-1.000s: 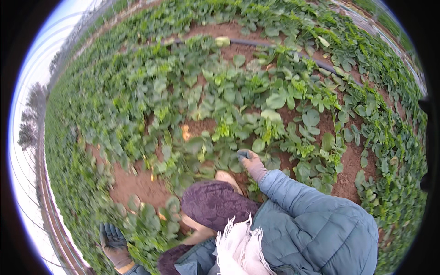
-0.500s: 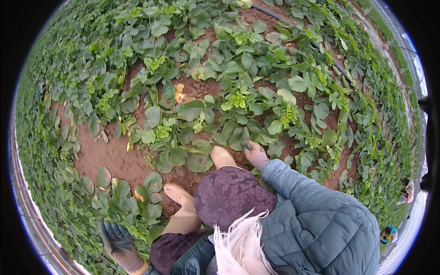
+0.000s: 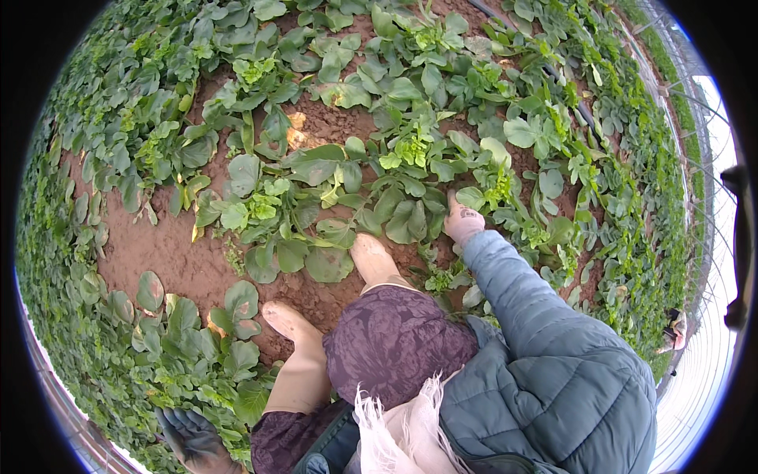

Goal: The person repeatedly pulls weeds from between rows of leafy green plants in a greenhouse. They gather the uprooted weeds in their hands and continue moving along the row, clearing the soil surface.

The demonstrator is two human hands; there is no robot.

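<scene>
My right hand [image 3: 463, 222], in a pale glove, reaches into the leafy plants ahead of me. Its fingertips go in under the leaves, so whether they grip anything is hidden. Just left of it hangs a cluster of broad green leaves [image 3: 407, 220], and a bright green leafy shoot [image 3: 499, 188] stands beyond it to the right. At the lower left, my left hand [image 3: 193, 442] wears a glove with a dark palm. Its fingers are spread and it holds nothing, close to the low foliage [image 3: 185, 379].
Brown soil [image 3: 170, 241] shows between the plants at left. My light-coloured boots [image 3: 371, 257] stand among the leaves. A dark hose [image 3: 586, 117] runs through the rows at upper right. Another person [image 3: 677, 330] is far off at the right edge.
My right hand has moved forward and to the right, deeper among the leaves. The left hand sits lower in the picture, still spread. The whole view has shifted slightly.
</scene>
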